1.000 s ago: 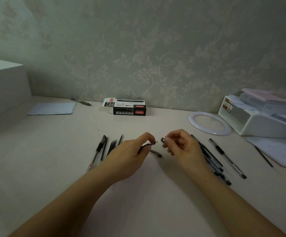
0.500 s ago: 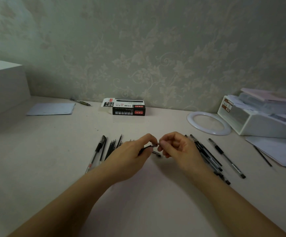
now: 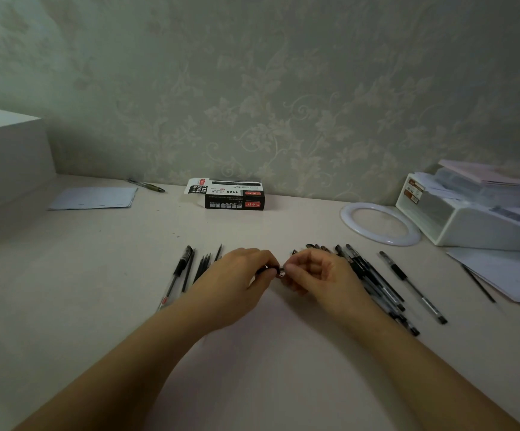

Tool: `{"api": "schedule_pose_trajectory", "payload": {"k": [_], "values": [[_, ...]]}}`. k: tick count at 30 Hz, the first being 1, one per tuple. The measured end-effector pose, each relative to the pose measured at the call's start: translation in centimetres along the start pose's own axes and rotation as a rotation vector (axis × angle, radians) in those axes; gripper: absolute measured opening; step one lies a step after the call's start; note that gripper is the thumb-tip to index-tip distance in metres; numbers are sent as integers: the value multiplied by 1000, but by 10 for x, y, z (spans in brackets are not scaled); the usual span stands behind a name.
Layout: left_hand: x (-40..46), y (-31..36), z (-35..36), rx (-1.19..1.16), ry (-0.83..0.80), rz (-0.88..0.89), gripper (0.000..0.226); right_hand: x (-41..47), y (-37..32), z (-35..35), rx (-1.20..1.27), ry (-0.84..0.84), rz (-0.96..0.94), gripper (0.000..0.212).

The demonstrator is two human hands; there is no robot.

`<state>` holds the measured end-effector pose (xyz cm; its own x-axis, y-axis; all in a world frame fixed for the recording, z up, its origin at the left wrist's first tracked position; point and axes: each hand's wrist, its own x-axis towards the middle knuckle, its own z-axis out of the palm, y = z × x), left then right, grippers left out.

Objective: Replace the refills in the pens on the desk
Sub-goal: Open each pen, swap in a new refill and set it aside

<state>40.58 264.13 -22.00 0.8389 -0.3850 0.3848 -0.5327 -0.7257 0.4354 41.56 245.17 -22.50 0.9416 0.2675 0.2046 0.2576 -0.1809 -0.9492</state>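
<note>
Head view shows both hands meeting at the middle of the desk: the left hand grips a dark pen by its barrel, and the right hand pinches a small tip piece against the pen's end, apparently screwing it on. Loose refills and one pen lie just left of the hands; a row of pens lies to the right, with the refill box far against the wall. Judging by this, one pen is nearly reassembled; how many others are done cannot be told.
</note>
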Motion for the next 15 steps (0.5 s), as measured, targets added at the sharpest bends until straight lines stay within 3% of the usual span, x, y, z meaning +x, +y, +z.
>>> {"api": "schedule_pose_trajectory", "payload": {"k": [5,7,11,15], "values": [[-1,1,0,23,40,51,14,-2,1,2,-258,35,-47,41],[0,1,0,21,45,42,14,-2,0,2,-239,41,-62,40],[0,2,0,29,37,34,15,1,1,1,-192,-5,-75,10],[-1,3,0,14,31,52,14,-2,1,1,-260,32,-79,37]]}}
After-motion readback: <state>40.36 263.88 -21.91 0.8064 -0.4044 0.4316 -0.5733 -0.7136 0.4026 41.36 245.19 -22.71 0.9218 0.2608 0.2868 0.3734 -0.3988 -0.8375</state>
